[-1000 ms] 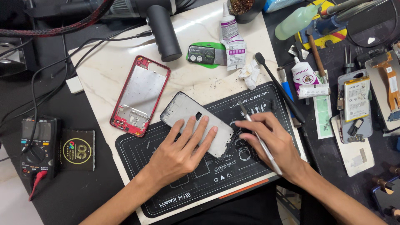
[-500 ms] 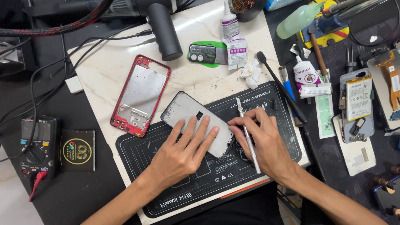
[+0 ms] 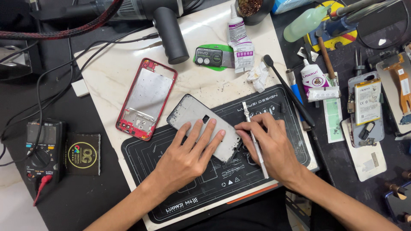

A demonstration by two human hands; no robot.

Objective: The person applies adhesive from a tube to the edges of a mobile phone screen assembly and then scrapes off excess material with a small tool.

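Two hands work on one grey metal phone frame (image 3: pixel 204 126), which lies tilted across the upper left part of the black rubber repair mat (image 3: pixel 180 188) on the pale marble slab (image 3: pixel 107 77). The left hand (image 3: pixel 188 156) lies flat with fingers spread, pressing down on the frame's lower half. The right hand (image 3: pixel 274 145) pinches a thin silver metal tool (image 3: pixel 255 145) pen-fashion, fingers closed around its shaft; the tool passes just beside the frame's right edge, though whether it touches the frame I cannot tell.

To do this well, I judge the pressing hand should keep even weight so the frame cannot skate on the mat, and the tool should be worked at a shallow angle with light force, to avoid slipping toward the spread fingers.

Just left lies a red phone frame with a bare metal plate (image 3: pixel 147 99). Beyond it stand a black cylindrical handle (image 3: pixel 170 32) and a white glue tube (image 3: pixel 236 32); a black multimeter (image 3: pixel 41 147) sits well apart at far left.
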